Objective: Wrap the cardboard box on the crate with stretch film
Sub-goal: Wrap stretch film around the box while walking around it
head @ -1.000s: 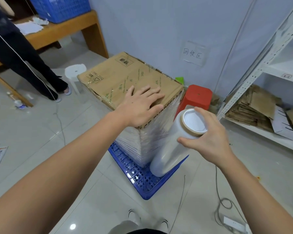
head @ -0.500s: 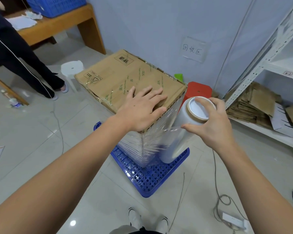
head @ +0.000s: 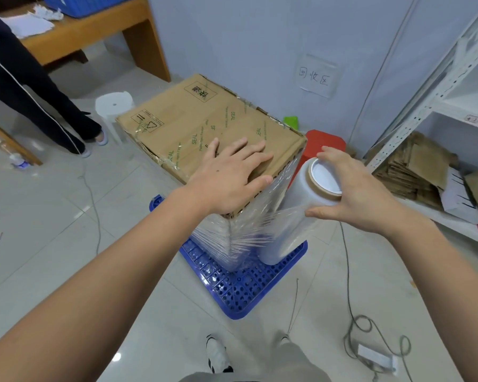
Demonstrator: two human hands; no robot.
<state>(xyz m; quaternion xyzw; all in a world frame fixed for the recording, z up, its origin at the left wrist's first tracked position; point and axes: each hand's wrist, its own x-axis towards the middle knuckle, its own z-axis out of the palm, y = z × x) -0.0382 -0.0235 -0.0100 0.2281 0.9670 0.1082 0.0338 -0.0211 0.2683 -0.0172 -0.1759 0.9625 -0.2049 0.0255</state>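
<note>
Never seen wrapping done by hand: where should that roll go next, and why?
Probably around the near corner toward the wearer. The right hand grips the film roll beside the cardboard box, film already stretched to that corner, while the left hand lies flat on top, steadying it.

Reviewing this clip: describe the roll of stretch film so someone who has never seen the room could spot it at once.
Find the big cardboard box standing on the blue crate in the middle of the floor. At the box's near right corner, the right hand grips the roll of stretch film. It is the only whitish cylinder there, with a cardboard-ringed top end and clear film stretching onto the box.
</note>
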